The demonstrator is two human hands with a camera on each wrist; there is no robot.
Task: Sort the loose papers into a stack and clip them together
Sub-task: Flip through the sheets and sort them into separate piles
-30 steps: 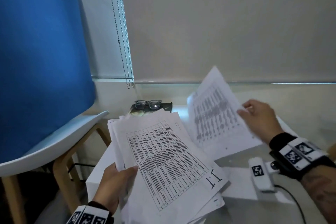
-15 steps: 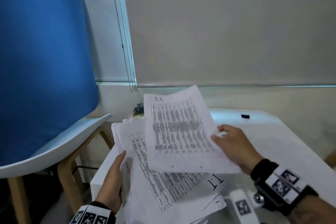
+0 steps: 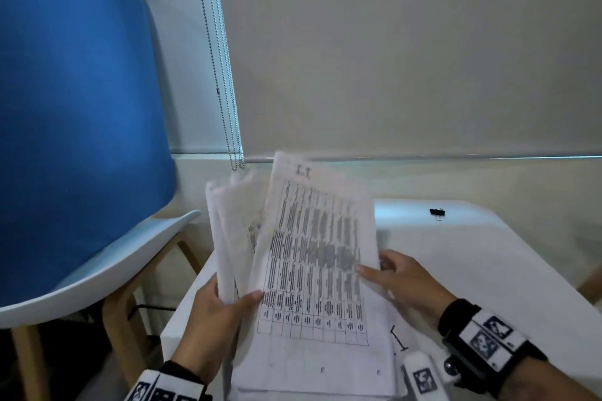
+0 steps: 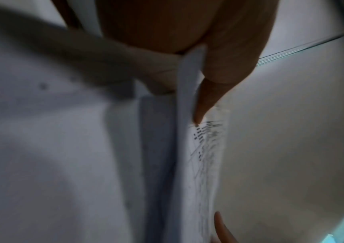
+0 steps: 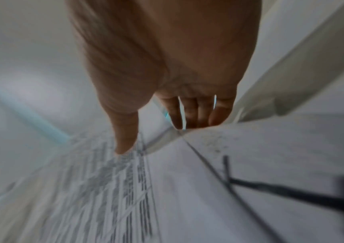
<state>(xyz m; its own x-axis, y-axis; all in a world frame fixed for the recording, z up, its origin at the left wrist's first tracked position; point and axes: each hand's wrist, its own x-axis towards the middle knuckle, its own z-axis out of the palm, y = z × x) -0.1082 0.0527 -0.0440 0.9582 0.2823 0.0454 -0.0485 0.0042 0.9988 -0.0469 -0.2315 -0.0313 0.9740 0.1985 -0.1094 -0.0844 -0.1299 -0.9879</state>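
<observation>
White printed papers (image 3: 309, 264) held tilted above white table (image 3: 488, 254), lower edges fanned, not squared. Left hand (image 3: 211, 319) grips sheaf at left edge, thumb on front sheet, fingers behind. Right hand (image 3: 404, 280) pinches right edge, thumb on printed face, fingers close together behind. Black binder clip (image 3: 437, 212) lies well apart at table's far side. Blue chair (image 3: 75, 140) stands left.

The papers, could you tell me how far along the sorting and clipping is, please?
Mostly gathered: the left hand grips a fanned, uneven stack of papers. In hand: the right hand pinches the top sheet's edge against it. Left: squaring the edges and clipping, since the binder clip lies untouched on the table.
</observation>
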